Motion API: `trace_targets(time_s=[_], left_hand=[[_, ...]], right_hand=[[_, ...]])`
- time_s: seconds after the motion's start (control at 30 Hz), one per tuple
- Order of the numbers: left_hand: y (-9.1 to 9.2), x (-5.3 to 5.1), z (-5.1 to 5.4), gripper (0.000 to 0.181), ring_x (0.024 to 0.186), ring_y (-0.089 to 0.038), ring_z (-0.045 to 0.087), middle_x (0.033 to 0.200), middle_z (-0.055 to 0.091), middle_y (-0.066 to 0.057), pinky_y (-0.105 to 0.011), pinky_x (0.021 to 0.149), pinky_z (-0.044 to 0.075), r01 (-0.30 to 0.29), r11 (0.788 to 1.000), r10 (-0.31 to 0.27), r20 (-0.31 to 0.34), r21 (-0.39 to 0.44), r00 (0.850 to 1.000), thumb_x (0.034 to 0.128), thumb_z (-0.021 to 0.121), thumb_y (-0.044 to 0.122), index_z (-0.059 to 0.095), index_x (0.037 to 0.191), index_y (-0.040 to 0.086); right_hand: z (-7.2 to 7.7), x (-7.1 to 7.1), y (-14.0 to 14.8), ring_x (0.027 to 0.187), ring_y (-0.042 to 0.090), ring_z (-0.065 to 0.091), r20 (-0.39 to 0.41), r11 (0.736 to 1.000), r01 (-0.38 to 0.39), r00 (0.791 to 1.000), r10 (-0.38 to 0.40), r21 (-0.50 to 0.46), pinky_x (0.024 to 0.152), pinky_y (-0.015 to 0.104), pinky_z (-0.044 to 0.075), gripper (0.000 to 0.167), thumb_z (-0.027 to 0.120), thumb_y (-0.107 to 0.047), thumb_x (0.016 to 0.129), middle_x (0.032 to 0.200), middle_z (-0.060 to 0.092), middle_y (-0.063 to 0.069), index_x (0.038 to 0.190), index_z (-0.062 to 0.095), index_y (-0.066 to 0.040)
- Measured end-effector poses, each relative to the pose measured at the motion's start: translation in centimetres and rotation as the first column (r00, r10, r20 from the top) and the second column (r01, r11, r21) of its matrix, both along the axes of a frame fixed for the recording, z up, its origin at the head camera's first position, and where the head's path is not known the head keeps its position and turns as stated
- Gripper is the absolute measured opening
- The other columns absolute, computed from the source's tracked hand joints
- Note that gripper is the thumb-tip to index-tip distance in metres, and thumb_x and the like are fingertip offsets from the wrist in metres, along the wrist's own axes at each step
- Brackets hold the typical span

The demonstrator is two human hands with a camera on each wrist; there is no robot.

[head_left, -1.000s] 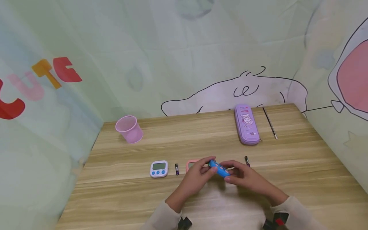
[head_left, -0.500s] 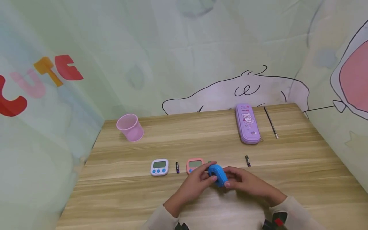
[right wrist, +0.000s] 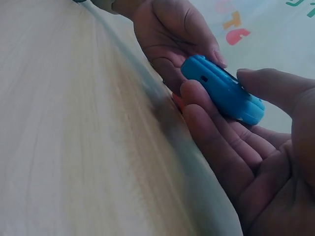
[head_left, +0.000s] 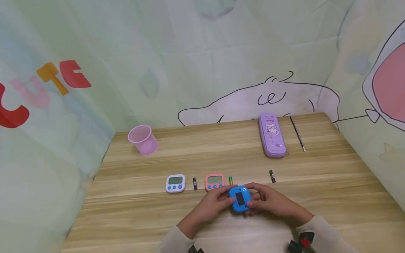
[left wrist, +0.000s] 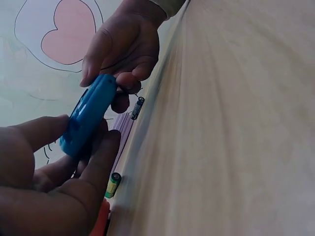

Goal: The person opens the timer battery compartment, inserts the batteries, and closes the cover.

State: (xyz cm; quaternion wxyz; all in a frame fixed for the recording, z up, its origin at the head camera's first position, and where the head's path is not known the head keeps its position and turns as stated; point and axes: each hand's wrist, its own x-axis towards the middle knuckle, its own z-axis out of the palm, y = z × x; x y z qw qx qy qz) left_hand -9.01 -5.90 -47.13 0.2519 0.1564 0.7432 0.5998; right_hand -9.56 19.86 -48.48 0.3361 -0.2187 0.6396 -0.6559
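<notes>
A small blue device with a dark rectangle on its upward face is held between both hands, above the table's near part. My left hand grips its left edge, thumb on the near face and fingers behind. From the right, my right hand pinches the opposite edge between thumb and fingers. In the left wrist view the blue device appears edge-on and tilted; the right wrist view shows a small dark slot in the side of the device.
Behind the hands lie a pink timer and a green battery. A white timer and a dark battery are left, another battery right. Farther back are a pink cup, purple case and pencil.
The blue device has been turned in the hands, so its face with the dark rectangle shows, and has come slightly nearer. The pink timer and green battery are less covered.
</notes>
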Motion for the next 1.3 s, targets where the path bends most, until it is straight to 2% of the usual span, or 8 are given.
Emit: trace_targets(time_s=[0.13,0.27,0.47,0.6,0.7,0.9,1.1,1.3], left_hand=[[-0.2,0.1,-0.4,0.04,0.115,-0.016,0.059,0.13,0.06,-0.005,-0.033,0.101,0.048,0.011,1.0,-0.012,0.033,0.019,0.999,0.0968,0.062,0.025,0.057,0.135,0.014],[-0.3,0.2,-0.7,0.041,0.113,-0.018,0.059,0.13,0.06,-0.005,-0.035,0.1,0.049,0.004,0.997,-0.013,0.113,0.076,0.993,0.0962,0.063,0.025,0.057,0.135,0.011],[-0.6,0.2,-1.3,0.043,0.114,-0.021,0.059,0.129,0.06,-0.007,-0.033,0.1,0.049,0.022,0.989,-0.048,0.173,0.146,0.984,0.0964,0.062,0.023,0.055,0.137,0.009],[-0.7,0.0,-1.4,0.044,0.114,-0.022,0.06,0.128,0.061,-0.009,-0.033,0.099,0.049,0.025,0.984,-0.064,0.222,0.174,0.973,0.0968,0.062,0.021,0.054,0.137,0.007],[-0.8,-0.1,-1.4,0.043,0.116,-0.022,0.059,0.13,0.06,-0.009,-0.033,0.099,0.05,0.026,0.982,-0.073,0.249,0.184,0.966,0.0969,0.061,0.021,0.054,0.137,0.007],[-0.7,-0.1,-1.5,0.044,0.114,-0.024,0.06,0.13,0.059,-0.012,-0.034,0.094,0.053,0.004,0.981,-0.059,0.28,0.195,0.958,0.0969,0.062,0.019,0.053,0.136,0.003],[-0.7,0.0,-1.6,0.045,0.113,-0.026,0.061,0.131,0.058,-0.016,-0.035,0.09,0.055,-0.007,0.971,-0.063,0.288,0.237,0.956,0.0975,0.06,0.016,0.05,0.138,-0.001],[-0.7,0.1,-1.6,0.044,0.114,-0.027,0.061,0.133,0.057,-0.018,-0.035,0.089,0.056,-0.016,0.965,-0.065,0.298,0.262,0.952,0.0976,0.06,0.014,0.05,0.139,0.001]], right_hand=[[-0.2,0.1,-0.1,0.093,0.037,0.068,-0.021,1.0,0.006,1.0,-0.005,0.031,0.08,0.045,0.059,0.051,0.055,-0.014,0.1,0.105,0.069,0.022,0.144,0.034,0.002],[-0.4,0.2,-0.3,0.087,0.036,0.069,-0.042,0.998,0.017,0.999,-0.015,0.052,0.076,0.044,0.06,0.047,0.054,-0.016,0.101,0.099,0.069,0.022,0.14,0.037,0.004],[-0.5,0.3,-0.6,0.077,0.033,0.07,-0.078,0.994,0.021,0.997,-0.013,0.106,0.07,0.044,0.06,0.042,0.053,-0.021,0.102,0.088,0.071,0.017,0.137,0.042,-0.002],[-0.6,0.4,-0.7,0.067,0.029,0.069,-0.105,0.989,0.009,0.994,0.007,0.149,0.062,0.046,0.06,0.037,0.052,-0.024,0.102,0.082,0.07,0.015,0.134,0.044,-0.006],[-0.7,0.5,-0.9,0.06,0.024,0.066,-0.11,0.985,0.014,0.994,0.005,0.173,0.055,0.043,0.059,0.034,0.052,-0.027,0.102,0.078,0.069,0.013,0.13,0.046,-0.008],[-0.7,0.8,-1.3,0.05,0.014,0.059,-0.162,0.978,0.034,0.987,0.0,0.207,0.045,0.029,0.054,0.029,0.05,-0.03,0.103,0.068,0.066,0.006,0.123,0.049,-0.01],[-0.8,1.2,-1.6,0.049,0.011,0.057,-0.203,0.975,0.046,0.979,0.0,0.218,0.044,0.029,0.053,0.031,0.046,-0.031,0.104,0.066,0.064,0.002,0.129,0.047,-0.012],[-0.7,1.4,-1.8,0.049,0.01,0.055,-0.235,0.964,0.071,0.972,-0.009,0.255,0.044,0.027,0.051,0.035,0.044,-0.034,0.104,0.065,0.063,0.0,0.134,0.046,-0.015]])
